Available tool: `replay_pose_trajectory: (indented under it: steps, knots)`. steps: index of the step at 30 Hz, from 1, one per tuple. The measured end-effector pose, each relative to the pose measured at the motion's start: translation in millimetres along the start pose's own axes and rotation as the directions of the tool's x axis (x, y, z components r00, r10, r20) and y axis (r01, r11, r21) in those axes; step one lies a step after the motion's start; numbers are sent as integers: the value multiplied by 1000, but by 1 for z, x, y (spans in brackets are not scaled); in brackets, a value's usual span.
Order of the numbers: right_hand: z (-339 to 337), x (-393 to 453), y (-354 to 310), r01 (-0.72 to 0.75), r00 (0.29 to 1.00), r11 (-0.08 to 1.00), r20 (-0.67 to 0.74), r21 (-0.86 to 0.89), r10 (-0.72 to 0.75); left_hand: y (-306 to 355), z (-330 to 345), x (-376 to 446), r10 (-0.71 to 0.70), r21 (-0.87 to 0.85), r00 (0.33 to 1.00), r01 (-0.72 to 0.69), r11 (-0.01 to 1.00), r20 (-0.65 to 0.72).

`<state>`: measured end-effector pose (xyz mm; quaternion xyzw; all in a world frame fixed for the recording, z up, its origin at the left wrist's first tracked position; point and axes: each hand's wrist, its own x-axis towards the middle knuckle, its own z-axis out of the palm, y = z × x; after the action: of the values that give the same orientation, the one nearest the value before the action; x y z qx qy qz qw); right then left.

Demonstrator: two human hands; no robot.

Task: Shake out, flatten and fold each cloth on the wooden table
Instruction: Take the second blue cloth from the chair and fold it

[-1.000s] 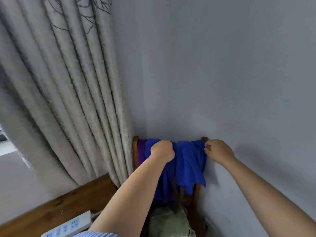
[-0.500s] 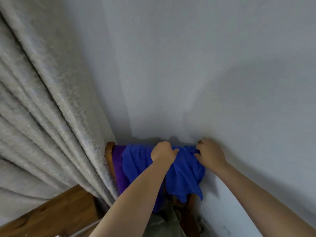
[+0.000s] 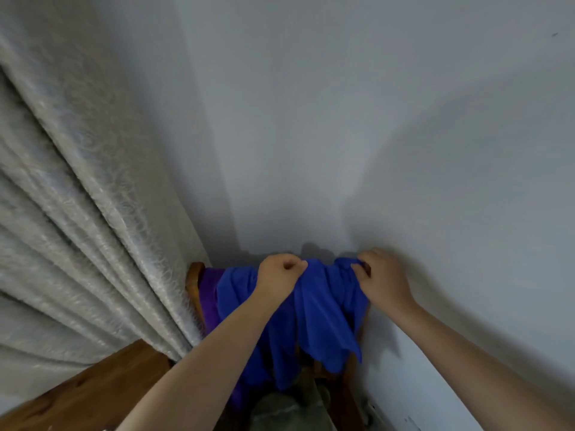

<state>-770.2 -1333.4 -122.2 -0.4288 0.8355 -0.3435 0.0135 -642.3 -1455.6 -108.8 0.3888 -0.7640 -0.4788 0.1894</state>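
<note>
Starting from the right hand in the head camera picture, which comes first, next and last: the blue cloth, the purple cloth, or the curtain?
1. Blue cloth: the right hand grips its top edge, so it is touching.
2. Purple cloth: farther left, past the left hand, peeking out beside the blue one.
3. Curtain: farthest, hanging along the left side of the picture.

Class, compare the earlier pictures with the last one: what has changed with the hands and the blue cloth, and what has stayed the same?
The view tilted upward, so the power strip dropped out of sight. The left hand shifted rightward along the blue cloth, closer to the right hand, bunching its top edge. Both hands still grip the cloth, which stays draped over the wooden chair back beside the purple cloth.
</note>
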Motion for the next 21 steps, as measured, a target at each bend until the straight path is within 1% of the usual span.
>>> replay_pose_trajectory:
  steps: [2,3,5,7,9,13,15,18,19,21]
  knots:
    - [-10,0,-16,31,999,998,-41,61,-28,10,-16,-12,-36,-182,997,24,983,-61]
    - [-15,0,-25,44,997,995,-73,94,-37,14,-25,-18,-49,-241,995,25,970,-91]
    - [-25,3,-41,78,987,986,-151,150,-55,21,-44,-29,-49,-300,988,3,954,-149]
    - [-35,3,-56,112,979,976,-187,186,-77,26,-61,-41,-29,-314,984,-28,949,-176]
    - [-41,0,-71,173,971,963,-201,205,-131,28,-77,-60,-14,-313,978,-54,948,-210]
    - [-51,-17,-107,262,946,930,-258,258,-195,30,-106,-97,-24,-327,953,-81,941,-303]
    - [-57,-34,-133,320,928,896,-293,307,-231,30,-123,-123,-15,-326,935,-108,939,-354]
    - [-64,-59,-168,398,897,853,-337,337,-285,36,-145,-161,12,-299,908,-150,943,-418]
    - [-69,-61,-174,409,892,844,-348,348,-288,39,-147,-164,24,-307,910,-164,937,-415]
    - [-76,-95,-202,468,868,798,-369,379,-334,40,-168,-211,47,-303,888,-206,930,-458]
